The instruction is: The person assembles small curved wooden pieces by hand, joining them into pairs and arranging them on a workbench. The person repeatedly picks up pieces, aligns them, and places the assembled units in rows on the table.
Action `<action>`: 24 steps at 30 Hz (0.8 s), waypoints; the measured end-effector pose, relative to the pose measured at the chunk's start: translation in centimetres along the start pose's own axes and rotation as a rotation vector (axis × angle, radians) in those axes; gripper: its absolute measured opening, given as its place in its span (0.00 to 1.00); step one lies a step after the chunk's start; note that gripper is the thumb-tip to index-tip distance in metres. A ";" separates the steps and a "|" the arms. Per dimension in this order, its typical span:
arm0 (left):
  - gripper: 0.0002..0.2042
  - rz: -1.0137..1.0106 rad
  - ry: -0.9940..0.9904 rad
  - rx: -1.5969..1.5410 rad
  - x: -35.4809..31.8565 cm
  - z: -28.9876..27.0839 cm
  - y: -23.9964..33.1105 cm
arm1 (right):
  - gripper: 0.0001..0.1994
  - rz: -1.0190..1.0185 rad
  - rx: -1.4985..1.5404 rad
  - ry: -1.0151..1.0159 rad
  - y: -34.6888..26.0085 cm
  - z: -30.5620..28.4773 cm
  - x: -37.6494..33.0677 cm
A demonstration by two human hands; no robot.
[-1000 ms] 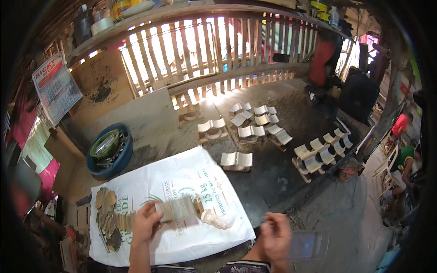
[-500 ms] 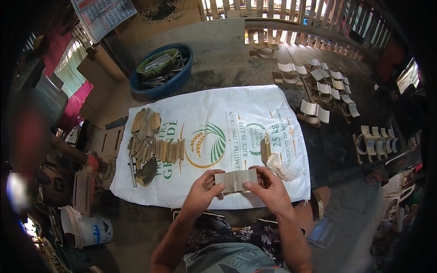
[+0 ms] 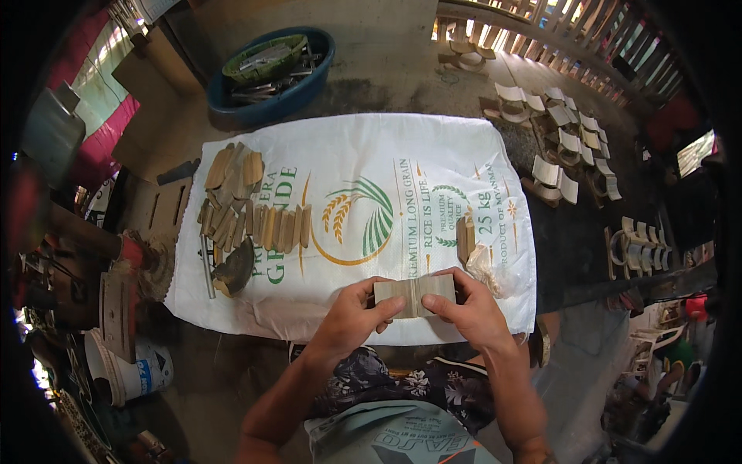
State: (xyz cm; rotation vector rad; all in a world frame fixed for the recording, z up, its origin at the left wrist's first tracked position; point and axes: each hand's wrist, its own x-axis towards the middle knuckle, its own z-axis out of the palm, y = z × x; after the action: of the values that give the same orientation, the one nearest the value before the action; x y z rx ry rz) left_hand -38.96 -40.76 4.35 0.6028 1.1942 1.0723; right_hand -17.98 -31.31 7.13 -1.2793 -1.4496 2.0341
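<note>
Between my hands is a pale grey-brown wooden piece (image 3: 434,291), with two broad faces meeting at a ridged seam. My left hand (image 3: 354,315) grips its left end, thumb on top and fingers underneath. The other end is pinched the same way by my right hand (image 3: 475,311). It is held above the near edge of a white printed sack (image 3: 348,147). Just beyond my right hand lie a clear plastic bag (image 3: 484,269) and a few small wooden strips (image 3: 465,240). Many wooden strips (image 3: 282,228) are heaped and lined up on the sack's left, beside a dark curved piece (image 3: 234,267).
A blue basin (image 3: 270,114) holds a green basket (image 3: 263,62) and metal pieces at the back left. Curved pale pieces (image 3: 568,141) stand in groups on the right, with another row (image 3: 640,246) nearer. A white bucket (image 3: 151,371) sits low on the left.
My head view has shifted, so the sack and the goods around it sit differently in the picture. Both hands keep hold of the wooden piece, its faces now turned slightly.
</note>
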 end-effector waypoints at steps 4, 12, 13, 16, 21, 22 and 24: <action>0.18 -0.010 0.009 -0.016 0.0 0.3 0.2 | 0.23 0.006 -0.021 0.003 -0.1 0.0 -0.1; 0.10 -0.035 -0.004 0.001 -0.1 0.4 0.5 | 0.23 -0.029 -0.043 -0.001 0.4 -0.1 0.0; 0.10 -0.026 -0.014 0.006 -0.1 0.3 0.6 | 0.22 -0.021 -0.059 0.009 0.4 -0.1 0.1; 0.09 -0.020 -0.040 0.001 0.1 0.1 0.6 | 0.22 -0.050 -0.071 -0.002 0.4 -0.1 0.1; 0.10 -0.026 -0.029 -0.011 0.1 0.1 0.5 | 0.22 -0.055 -0.051 -0.013 0.2 -0.1 0.0; 0.10 -0.038 -0.014 -0.003 0.1 0.2 0.6 | 0.22 -0.044 -0.071 -0.002 0.2 0.0 0.1; 0.09 -0.032 -0.022 -0.007 0.1 0.2 0.6 | 0.22 -0.060 -0.064 -0.011 0.2 -0.1 0.0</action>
State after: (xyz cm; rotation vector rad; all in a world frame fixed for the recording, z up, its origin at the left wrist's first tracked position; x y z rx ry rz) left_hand -39.03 -40.39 4.90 0.5871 1.1769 1.0396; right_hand -17.90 -31.31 6.97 -1.2357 -1.5504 1.9745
